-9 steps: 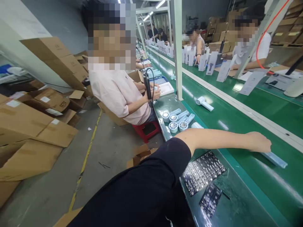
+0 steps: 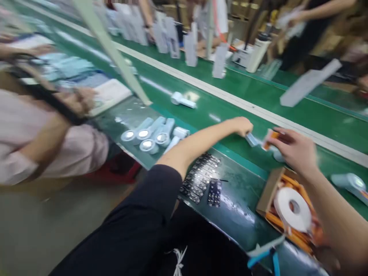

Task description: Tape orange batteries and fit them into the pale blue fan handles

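Observation:
My left hand (image 2: 243, 125) reaches over the green belt, fingers closed around one end of a pale blue handheld fan (image 2: 252, 139); its handle sticks out towards the right. My right hand (image 2: 300, 150) pinches a small orange-and-white piece (image 2: 269, 139), blurred by motion, close to the handle. Part of another pale blue shape (image 2: 278, 155) shows beneath the right fingers. Below the right forearm, an open cardboard box (image 2: 266, 191) contains orange pieces and a roll of white tape (image 2: 297, 209). Black circuit boards (image 2: 199, 178) lie on the bench below my left forearm.
Several pale blue fans (image 2: 146, 145) lie on the bench at left; single fans lie on the belt (image 2: 184, 100) and at far right (image 2: 349, 182). Blue-handled pliers (image 2: 263, 258) rest at the bench's front. A slanted post (image 2: 115, 53) and a seated co-worker (image 2: 51, 142) are at left.
The view has swung right, bringing my right hand with the orange-and-white piece, the box and the pliers into sight. My left hand still grips the fan over the belt.

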`<state>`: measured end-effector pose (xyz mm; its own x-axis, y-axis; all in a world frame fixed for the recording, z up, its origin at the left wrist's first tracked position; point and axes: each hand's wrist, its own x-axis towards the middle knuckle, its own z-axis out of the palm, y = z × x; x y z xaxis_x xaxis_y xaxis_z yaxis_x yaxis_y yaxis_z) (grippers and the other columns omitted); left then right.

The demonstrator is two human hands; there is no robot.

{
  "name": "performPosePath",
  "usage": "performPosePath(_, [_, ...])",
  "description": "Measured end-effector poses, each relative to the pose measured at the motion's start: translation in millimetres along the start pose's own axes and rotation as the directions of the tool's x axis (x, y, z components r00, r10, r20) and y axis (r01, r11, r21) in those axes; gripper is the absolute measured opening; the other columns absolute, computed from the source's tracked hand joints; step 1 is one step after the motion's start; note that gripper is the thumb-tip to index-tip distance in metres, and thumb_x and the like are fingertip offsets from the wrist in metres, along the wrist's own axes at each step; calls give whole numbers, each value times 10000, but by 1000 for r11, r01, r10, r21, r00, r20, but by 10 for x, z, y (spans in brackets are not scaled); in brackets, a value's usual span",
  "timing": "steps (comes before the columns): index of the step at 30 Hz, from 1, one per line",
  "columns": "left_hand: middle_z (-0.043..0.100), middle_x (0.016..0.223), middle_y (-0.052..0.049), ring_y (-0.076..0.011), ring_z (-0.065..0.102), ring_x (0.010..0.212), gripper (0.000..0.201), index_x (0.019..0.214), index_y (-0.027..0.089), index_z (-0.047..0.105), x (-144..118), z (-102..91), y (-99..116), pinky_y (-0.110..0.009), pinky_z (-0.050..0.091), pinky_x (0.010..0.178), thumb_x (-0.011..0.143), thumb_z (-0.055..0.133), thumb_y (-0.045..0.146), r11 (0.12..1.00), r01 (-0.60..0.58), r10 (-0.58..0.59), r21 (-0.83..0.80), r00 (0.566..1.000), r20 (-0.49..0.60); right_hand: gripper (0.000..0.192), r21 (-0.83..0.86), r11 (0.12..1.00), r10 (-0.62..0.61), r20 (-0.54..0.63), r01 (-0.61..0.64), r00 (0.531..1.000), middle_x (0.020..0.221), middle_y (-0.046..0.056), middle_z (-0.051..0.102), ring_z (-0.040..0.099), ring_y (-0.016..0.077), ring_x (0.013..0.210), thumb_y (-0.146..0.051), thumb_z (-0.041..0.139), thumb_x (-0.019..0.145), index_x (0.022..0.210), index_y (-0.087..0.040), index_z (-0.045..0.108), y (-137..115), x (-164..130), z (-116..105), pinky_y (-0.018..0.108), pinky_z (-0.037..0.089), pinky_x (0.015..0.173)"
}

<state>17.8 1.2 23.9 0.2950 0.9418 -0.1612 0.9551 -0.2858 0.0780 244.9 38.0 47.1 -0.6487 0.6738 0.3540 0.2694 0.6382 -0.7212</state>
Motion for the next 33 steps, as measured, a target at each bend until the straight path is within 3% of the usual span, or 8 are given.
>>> performPosePath(4, [821, 1240, -44, -245, 727, 1102, 324, 1220, 267, 841, 217, 128, -243, -302, 470, 879, 945, 673, 301, 972, 92, -102, -216, 994, -37, 399, -109, 981, 173, 85, -163, 981, 1033, 67, 847, 810, 296, 1044, -166, 891, 810, 1199, -186, 802, 399, 181, 134, 460, 651, 1022])
performPosePath(8, [809, 1260, -31, -229, 699, 1142, 328, 1266, 282, 803, 224, 248, -218, -287, 429, 914, 997, 620, 324, 948, 160, -193, -276, 976, -97, 356, -259, 960, 155, 188, -104, 970, 1118, 108, 840, 797, 290, 1071, -213, 841, 885, 1232, -169, 774, 578, 322, 371, 413, 617, 1027])
performPosePath(14, [808, 1261, -43, -253, 691, 1131, 311, 1258, 289, 799, 312, 356, -70, -315, 428, 888, 1010, 614, 320, 928, 238, -291, -288, 943, -158, 292, -533, 842, 249, 261, -76, 933, 1135, 137, 826, 764, 337, 1115, -263, 822, 943, 1214, -193, 738, 499, 274, 429, 410, 580, 997])
performPosePath(20, [832, 1148, -12, -193, 669, 964, 265, 1161, 283, 825, 366, 405, 43, -288, 418, 809, 1010, 640, 398, 892, 293, -386, -345, 890, -241, 178, -587, 806, 350, 374, -73, 859, 1242, 195, 809, 746, 353, 1237, -154, 801, 968, 1140, -149, 755, 164, 218, 447, 464, 553, 1119])
performPosePath(24, [714, 685, 1, -170, 623, 870, 700, 955, 180, 812, 269, 373, 206, -305, 420, 805, 1069, 389, 726, 907, 177, -331, -381, 859, -390, 284, -567, 813, 385, 351, -134, 853, 1177, 96, 814, 727, 124, 1245, -280, 671, 1006, 919, -13, 709, -215, 116, 365, 213, 488, 1076])
performPosePath(27, [608, 581, -31, -249, 672, 972, 1068, 806, 110, 758, 253, 398, 218, -416, 436, 835, 962, 89, 928, 921, 27, -248, -388, 808, -534, 214, -557, 816, 378, 313, -154, 871, 1075, -84, 809, 720, 70, 1213, -245, 786, 896, 918, -43, 719, -312, 76, 163, 112, 465, 983])
performPosePath(31, [780, 988, -103, -305, 674, 1248, 751, 1103, 70, 760, 58, 514, 536, -530, 464, 970, 1108, 337, 691, 930, -308, 1, -200, 546, -838, 229, -376, 926, 67, 208, 17, 976, 1207, -95, 816, 730, 67, 1198, -272, 777, 960, 1172, -186, 792, -319, -548, -339, 108, 479, 1020])
performPosePath(33, [798, 1182, -81, -275, 692, 1230, 496, 1251, 177, 743, -169, 571, 973, -490, 521, 1044, 1090, 519, 589, 844, -532, 285, -71, 557, -780, 230, -242, 969, -35, 90, 56, 995, 1037, -36, 842, 770, 89, 945, -355, 653, 1089, 1130, -197, 815, -327, -1161, -591, 175, 555, 872])
